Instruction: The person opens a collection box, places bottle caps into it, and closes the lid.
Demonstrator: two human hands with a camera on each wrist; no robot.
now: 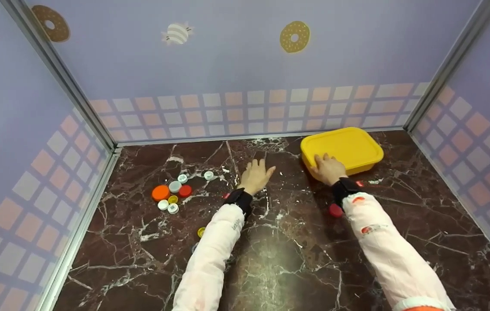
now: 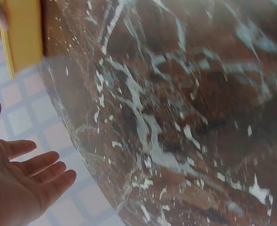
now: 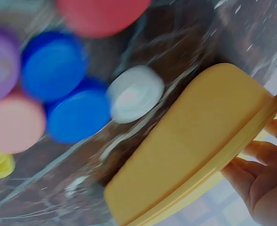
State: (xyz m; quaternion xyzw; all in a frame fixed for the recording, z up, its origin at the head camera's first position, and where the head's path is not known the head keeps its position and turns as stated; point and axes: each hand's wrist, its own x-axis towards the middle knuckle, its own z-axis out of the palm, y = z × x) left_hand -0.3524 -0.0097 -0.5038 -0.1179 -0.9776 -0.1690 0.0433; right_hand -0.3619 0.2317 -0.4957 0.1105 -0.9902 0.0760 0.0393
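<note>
A yellow lidded plastic box (image 1: 363,172) stands at the back right. My right hand (image 1: 329,170) rests on its left front corner, fingers spread over the lid (image 3: 201,184). In the right wrist view that hand (image 3: 267,181) lies at the lid's rim. My left hand (image 1: 255,177) hovers left of the box, fingers apart and holding nothing. It appears with relaxed fingers in the left wrist view too, where the box (image 2: 25,35) shows at the upper left. A red bottle cap (image 1: 336,211) lies beside my right sleeve.
Left of my left hand lie loose bottle caps: an orange one (image 1: 160,193), a red one (image 1: 185,191), a yellow one (image 1: 173,199) and several white ones. Near the box are blue caps (image 3: 53,66), a white cap (image 3: 136,94) and a pink cap (image 3: 16,125). Patterned walls (image 1: 236,65) enclose the marbled surface.
</note>
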